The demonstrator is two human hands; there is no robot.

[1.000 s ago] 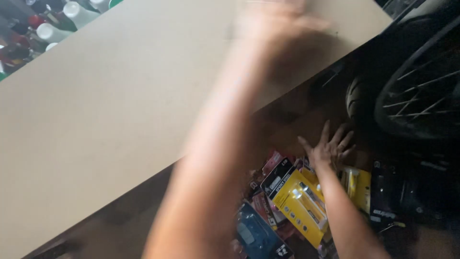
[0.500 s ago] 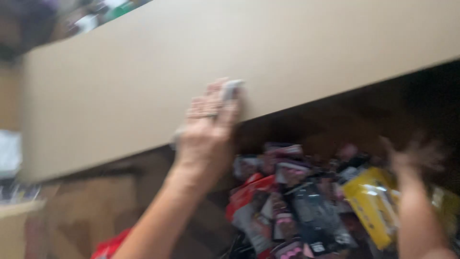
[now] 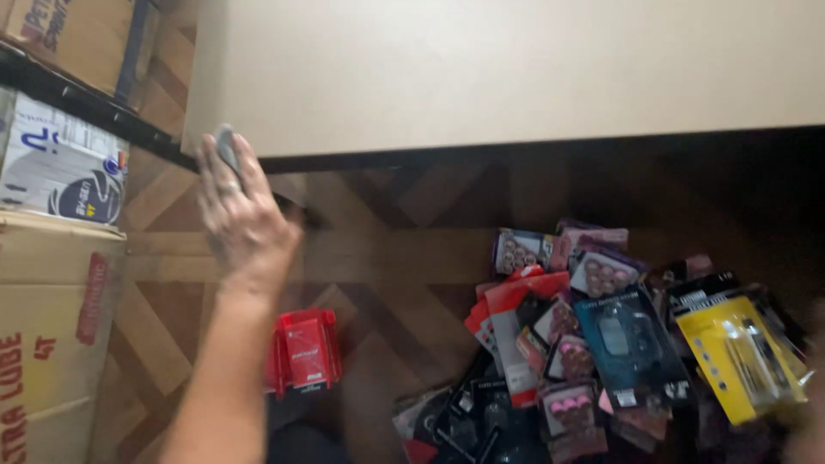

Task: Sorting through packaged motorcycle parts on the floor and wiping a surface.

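While our left hand (image 3: 242,215) stretches up toward ten o'clock, its fingers lie close together and pinch a small grey object (image 3: 226,146) at their tips; we cannot tell what the object is. It sits right at the lower left corner of the tan board (image 3: 516,69) that fills the top of the view from eleven to two o'clock, touching or just short of its edge. Our forearm runs down to the bottom edge at seven o'clock.

At four o'clock, only a blurred sliver at the frame edge may be our right hand (image 3: 808,438), and we cannot tell how its fingers stand.

Beneath our left arm, toward six o'clock, a red pack (image 3: 302,351) lies on the wooden floor (image 3: 404,258). From four to five o'clock we see a heap of blister packs (image 3: 567,344), among them a dark blue pack (image 3: 632,344) and, at the far right, a yellow pack (image 3: 739,352), all overlapping one another. Along the left side, from eight to eleven o'clock, cardboard boxes (image 3: 47,344) are stacked, with a dark shelf rail (image 3: 86,107) crossing above them.
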